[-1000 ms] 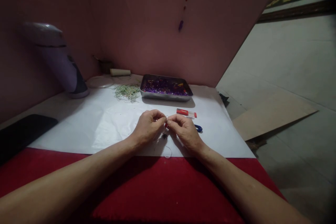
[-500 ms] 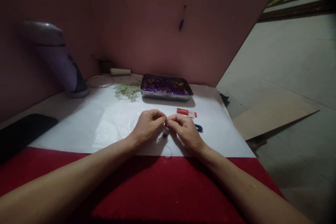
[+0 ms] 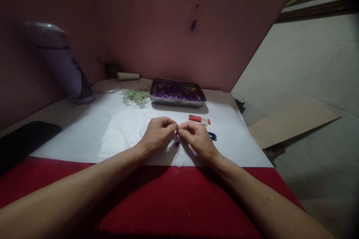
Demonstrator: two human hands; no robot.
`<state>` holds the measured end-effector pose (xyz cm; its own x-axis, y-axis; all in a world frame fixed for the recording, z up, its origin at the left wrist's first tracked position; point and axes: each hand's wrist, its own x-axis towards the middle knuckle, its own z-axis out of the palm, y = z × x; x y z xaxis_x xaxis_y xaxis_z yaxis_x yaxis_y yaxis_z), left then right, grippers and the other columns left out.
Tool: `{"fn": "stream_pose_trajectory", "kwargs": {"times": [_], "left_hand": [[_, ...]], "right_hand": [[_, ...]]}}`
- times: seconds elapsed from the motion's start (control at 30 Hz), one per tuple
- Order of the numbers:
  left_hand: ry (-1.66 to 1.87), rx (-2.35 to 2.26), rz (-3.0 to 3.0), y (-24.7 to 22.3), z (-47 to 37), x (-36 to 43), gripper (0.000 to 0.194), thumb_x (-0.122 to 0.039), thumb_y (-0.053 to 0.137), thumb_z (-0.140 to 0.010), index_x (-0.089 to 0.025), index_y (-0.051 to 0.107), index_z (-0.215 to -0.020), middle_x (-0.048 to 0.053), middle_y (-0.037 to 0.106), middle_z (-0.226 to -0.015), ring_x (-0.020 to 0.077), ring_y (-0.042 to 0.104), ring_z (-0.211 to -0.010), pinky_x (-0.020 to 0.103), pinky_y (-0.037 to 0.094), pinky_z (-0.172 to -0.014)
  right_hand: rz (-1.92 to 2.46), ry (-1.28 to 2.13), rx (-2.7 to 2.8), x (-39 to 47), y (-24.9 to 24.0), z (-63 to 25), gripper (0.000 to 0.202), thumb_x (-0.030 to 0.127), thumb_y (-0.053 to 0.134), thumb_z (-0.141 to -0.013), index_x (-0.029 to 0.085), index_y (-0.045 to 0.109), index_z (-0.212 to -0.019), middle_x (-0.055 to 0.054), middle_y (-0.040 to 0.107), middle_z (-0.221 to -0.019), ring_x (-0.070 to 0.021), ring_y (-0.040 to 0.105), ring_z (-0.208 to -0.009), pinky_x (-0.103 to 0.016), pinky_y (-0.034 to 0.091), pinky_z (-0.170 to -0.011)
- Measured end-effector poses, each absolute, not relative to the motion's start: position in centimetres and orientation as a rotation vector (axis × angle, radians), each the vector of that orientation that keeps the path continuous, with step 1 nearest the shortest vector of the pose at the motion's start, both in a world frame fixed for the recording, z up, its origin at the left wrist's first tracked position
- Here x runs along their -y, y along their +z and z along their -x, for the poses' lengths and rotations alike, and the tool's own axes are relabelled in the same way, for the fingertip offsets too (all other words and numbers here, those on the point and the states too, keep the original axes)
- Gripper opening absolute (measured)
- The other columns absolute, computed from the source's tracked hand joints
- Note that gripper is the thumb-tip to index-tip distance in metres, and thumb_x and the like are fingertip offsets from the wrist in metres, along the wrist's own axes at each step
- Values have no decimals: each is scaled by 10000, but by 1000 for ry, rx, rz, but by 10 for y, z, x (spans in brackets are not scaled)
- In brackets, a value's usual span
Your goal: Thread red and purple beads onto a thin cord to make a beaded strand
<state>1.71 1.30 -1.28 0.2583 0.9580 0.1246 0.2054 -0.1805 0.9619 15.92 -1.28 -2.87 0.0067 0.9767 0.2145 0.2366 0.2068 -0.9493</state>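
Note:
My left hand (image 3: 160, 132) and my right hand (image 3: 199, 139) meet over the front part of the white sheet (image 3: 117, 134). Both are closed, thumb and forefinger pinched, with the fingertips almost touching. Between them hangs a small string of beads (image 3: 176, 140), with a red part at the top and clear and dark beads below. A thin pale cord (image 3: 179, 162) dangles from it in a loop near the sheet's front edge. The fingertips hide the top of the bead string.
Behind my hands stands a metal tray (image 3: 178, 102) of mostly purple beads, beside a tangle of pale green thread (image 3: 135, 98). A red packet (image 3: 194, 118) and a blue-handled tool (image 3: 212, 136) lie near my right hand. Leftward are a dark flat object (image 3: 29, 138) and a purple bottle (image 3: 64, 67).
Both hands keep nearly the same place and pinch. The bead string has turned slightly, showing more clear beads, and the cord loop below it hangs more plainly in sight.

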Motion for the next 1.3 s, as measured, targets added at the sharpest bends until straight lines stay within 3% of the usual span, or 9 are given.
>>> {"fn": "stream_pose_trajectory", "kwargs": {"times": [0.37,0.7,0.93,1.3], "left_hand": [[1029,-1100,-1598,-15,-16,-16,163,-171,541,-664,-132,661,-767,22,650,-714,132,568,-650,241,432,-603],[995,-1112,-1538,-16,-17,-14,83,-192,595,-650,-135,649,-676,-7,597,-598,100,505,-541,214,395,-508],[1023,-1049,-1540,-20,-15,-17,111,-172,626,-617,-141,696,-697,39,674,-677,138,565,-622,243,429,-559],[999,-1016,-1551,-15,-14,-14,90,-192,658,-632,-130,640,-695,7,625,-647,106,537,-582,237,427,-565]], "right_hand": [[1204,918,1426,12,-30,-159,106,232,586,-720,152,623,-660,-18,595,-618,-131,500,-573,-283,400,-577],[1227,923,1413,12,-29,-159,131,268,595,-714,147,615,-666,-7,565,-599,-127,477,-559,-278,388,-557],[1219,901,1427,12,-30,-159,121,255,579,-730,152,603,-673,-9,568,-600,-129,485,-563,-278,392,-556],[1223,871,1447,11,-32,-160,99,233,580,-733,156,617,-683,-14,585,-636,-132,496,-593,-279,403,-577]]}}
